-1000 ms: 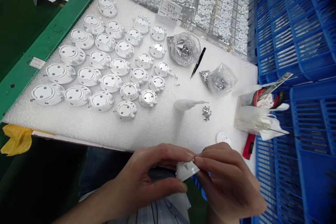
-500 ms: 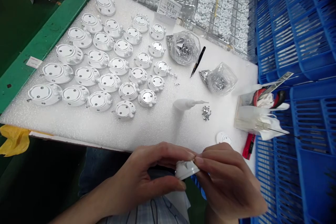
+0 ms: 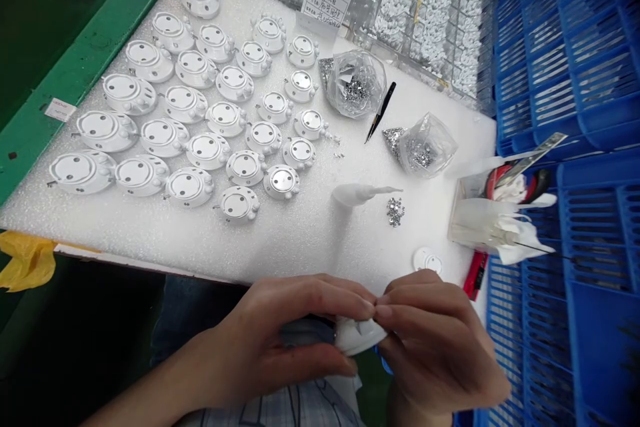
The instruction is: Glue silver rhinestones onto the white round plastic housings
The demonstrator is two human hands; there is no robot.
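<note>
Low in the picture, past the front edge of the table, my left hand grips a small white plastic part between thumb and fingers. My right hand is closed at the part's right side, thumb and fingertips pinched against its upper edge. Whether a tiny piece sits in that pinch is hidden. Several similar white oval parts stand in rows on the white foam sheet. A white round piece lies just beyond my right hand. A small pile of silvery bits lies farther back.
A translucent pointed bottle stands mid-sheet. Behind it are black tweezers and two clear bags of metal bits. At right, a clear box holds tools beside blue crates. Clear trays line the back.
The white part has tilted in my fingers and its rim has swung slightly lower right. Both hands still hold around it. The whole view has shifted a little.
</note>
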